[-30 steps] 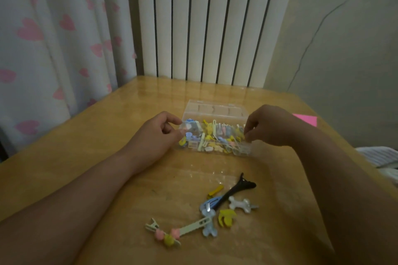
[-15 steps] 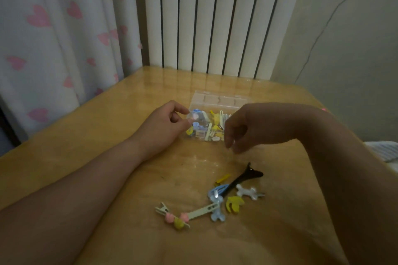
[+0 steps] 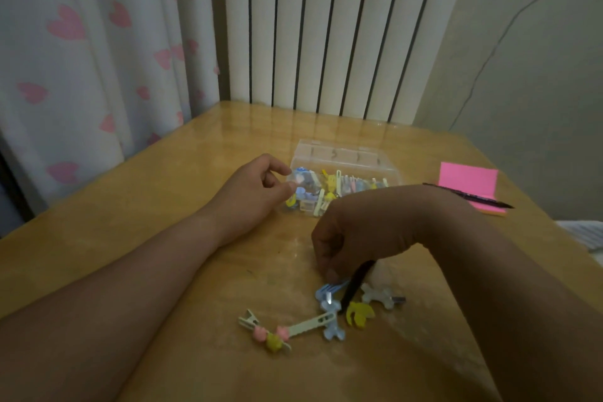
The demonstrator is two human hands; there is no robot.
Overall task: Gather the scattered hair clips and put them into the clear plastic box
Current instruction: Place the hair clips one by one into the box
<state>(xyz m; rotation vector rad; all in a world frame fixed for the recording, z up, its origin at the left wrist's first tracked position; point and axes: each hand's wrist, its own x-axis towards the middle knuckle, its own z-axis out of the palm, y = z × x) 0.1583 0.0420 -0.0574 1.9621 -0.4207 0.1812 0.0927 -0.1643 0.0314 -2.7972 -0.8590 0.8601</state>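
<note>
The clear plastic box point(image 3: 346, 158) lies open mid-table, with several coloured clips inside. My left hand point(image 3: 254, 189) pinches its near-left corner between thumb and forefinger. My right hand point(image 3: 352, 235) is curled, fingertips down on the far edge of the loose pile, touching a blue clip point(image 3: 328, 292) and a long black clip point(image 3: 357, 284); whatever is under the fingertips is hidden. Closer to me lie a white clip point(image 3: 378, 295), a yellow clip point(image 3: 359, 313), a pale green bar clip point(image 3: 310, 325), a light blue clip point(image 3: 332, 333) and a clip with pink and yellow balls point(image 3: 267, 334).
A pink sticky-note pad point(image 3: 466, 181) with a dark pen point(image 3: 473, 197) across it sits at the table's right edge. A white radiator point(image 3: 326, 42) and a heart-print curtain point(image 3: 81, 59) stand behind the wooden table point(image 3: 130, 206).
My right hand has left the box and come down toward me onto the loose pile, covering the small yellow clip. My left hand has stayed at the box corner.
</note>
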